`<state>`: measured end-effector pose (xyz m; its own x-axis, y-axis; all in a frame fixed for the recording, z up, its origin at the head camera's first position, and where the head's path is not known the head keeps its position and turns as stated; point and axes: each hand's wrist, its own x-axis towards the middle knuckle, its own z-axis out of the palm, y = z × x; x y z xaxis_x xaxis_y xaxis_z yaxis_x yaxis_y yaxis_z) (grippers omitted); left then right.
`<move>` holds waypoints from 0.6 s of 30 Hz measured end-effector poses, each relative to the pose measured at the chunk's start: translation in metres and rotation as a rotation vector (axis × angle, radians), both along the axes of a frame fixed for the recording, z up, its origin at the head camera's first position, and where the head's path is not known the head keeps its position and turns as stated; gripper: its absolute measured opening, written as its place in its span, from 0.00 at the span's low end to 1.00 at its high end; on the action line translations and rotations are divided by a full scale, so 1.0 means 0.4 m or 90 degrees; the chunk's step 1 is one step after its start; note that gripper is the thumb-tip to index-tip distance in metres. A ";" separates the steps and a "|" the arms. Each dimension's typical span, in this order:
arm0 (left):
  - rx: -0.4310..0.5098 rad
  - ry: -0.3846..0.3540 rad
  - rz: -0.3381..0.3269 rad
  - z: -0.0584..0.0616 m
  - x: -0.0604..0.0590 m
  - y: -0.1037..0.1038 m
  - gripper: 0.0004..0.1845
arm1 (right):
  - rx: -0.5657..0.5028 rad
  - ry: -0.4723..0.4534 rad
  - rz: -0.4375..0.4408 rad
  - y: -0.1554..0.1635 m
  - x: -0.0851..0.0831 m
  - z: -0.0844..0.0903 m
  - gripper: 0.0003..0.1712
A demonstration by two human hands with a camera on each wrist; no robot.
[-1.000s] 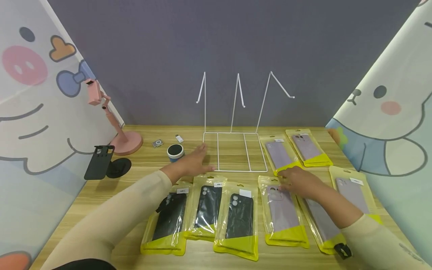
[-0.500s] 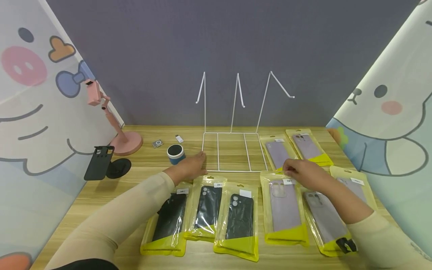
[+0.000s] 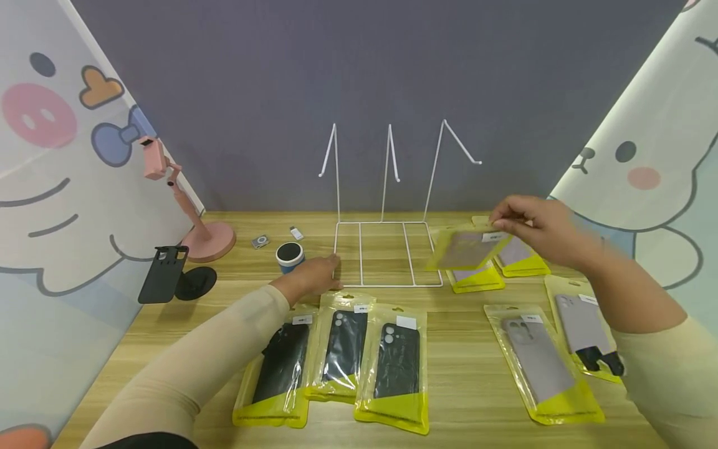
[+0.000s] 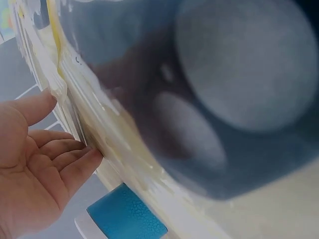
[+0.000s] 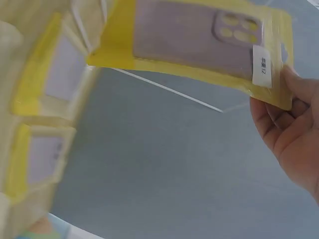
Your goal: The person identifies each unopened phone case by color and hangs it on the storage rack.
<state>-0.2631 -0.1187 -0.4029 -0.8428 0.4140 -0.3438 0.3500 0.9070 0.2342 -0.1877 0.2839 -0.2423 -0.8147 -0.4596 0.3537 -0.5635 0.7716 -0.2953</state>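
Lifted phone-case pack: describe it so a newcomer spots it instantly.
Start at the white wire rack at the back of the wooden table. Just right of it, the right hand pinches a yellow-edged pack with a lilac case. It alone is in the air; the others lie flat.

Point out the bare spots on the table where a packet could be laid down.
Bare wood shows between the three black-case packets and the purple-case packet, below the wire rack. Another patch lies by the black stand, left of the left arm. The far right is crowded with overlapping packets.
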 end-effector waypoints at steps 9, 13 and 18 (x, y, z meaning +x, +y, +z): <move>-0.012 0.014 0.005 0.004 -0.003 0.003 0.44 | -0.035 0.043 -0.110 -0.010 -0.050 0.126 0.11; -0.020 0.026 -0.001 0.003 -0.005 0.005 0.43 | -0.044 0.013 -0.127 -0.019 -0.085 0.141 0.15; -0.020 0.034 -0.006 0.003 -0.006 0.007 0.43 | -0.048 -0.042 -0.129 -0.029 -0.130 0.134 0.18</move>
<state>-0.2654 -0.1157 -0.4017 -0.8564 0.4115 -0.3118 0.3696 0.9103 0.1863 -0.2396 0.2724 -0.1887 -0.9101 -0.2587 0.3237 -0.3769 0.8413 -0.3874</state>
